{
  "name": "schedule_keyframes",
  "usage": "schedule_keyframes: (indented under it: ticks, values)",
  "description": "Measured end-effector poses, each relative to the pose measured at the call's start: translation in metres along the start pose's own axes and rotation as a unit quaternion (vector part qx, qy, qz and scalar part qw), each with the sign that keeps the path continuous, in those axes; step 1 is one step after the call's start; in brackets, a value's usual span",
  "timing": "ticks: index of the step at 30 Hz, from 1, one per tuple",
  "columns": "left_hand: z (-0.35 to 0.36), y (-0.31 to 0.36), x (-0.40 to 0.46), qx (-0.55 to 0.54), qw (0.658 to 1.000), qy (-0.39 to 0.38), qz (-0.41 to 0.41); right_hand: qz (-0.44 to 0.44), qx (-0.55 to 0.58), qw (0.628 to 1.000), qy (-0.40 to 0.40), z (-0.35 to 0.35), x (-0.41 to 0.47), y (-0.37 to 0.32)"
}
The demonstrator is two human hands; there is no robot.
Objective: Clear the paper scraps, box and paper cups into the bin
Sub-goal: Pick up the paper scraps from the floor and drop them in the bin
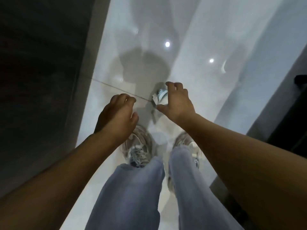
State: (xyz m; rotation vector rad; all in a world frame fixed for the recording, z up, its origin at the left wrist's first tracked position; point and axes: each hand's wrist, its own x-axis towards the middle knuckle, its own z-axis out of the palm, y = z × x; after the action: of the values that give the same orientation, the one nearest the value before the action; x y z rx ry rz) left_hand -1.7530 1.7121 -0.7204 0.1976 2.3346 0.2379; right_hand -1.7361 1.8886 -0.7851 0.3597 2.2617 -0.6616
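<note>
From the head camera I look straight down at a glossy white tiled floor [126, 47]. Both my arms reach forward and down over it. My right hand [177, 100] is above a small crumpled paper scrap [159, 96], white with some light blue print, which lies on the floor just past a dark grout line [116, 87]. My fingers are curved and spread over the scrap, with the thumb low on the near side and the other fingers arching over the far side. The hand covers the right part of the scrap, and I cannot tell if the fingertips already touch it or only hover close to it. The picture is a little blurred here.

My left hand [118, 112] is to the left of the scrap and apart from it. Its fingers are loosely curled downward and it holds nothing.

Below the hands I see my two grey sneakers [137, 146] on the tiles and my legs in light blue jeans [132, 188]. The scrap is in front of the shoes, nearer to the right foot side.

On the left side a dark wall or panel [41, 72] runs along the floor edge. On the right there is a pale wall [265, 63] and, lower, a dark piece of furniture [290, 122] which I cannot identify. Two bright ceiling lights [167, 44] are mirrored in the tiles, and my shadow [142, 67] falls on the floor beyond the hands
</note>
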Motion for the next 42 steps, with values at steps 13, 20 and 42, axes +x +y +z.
schedule_keyframes:
  ticks: [13,20,42]
  values:
    - [0.019,-0.003,-0.004,-0.034,0.999,-0.035,0.022,0.029,0.037,0.998,0.049,0.034,-0.018,0.000]
    - [-0.032,0.032,-0.049,-0.060,0.997,-0.022,0.048,-0.002,0.093,0.995,-0.025,-0.041,-0.082,-0.044]
    - [-0.286,0.046,-0.308,-0.118,0.986,0.104,-0.050,-0.100,0.007,0.986,-0.135,-0.269,-0.330,-0.262]
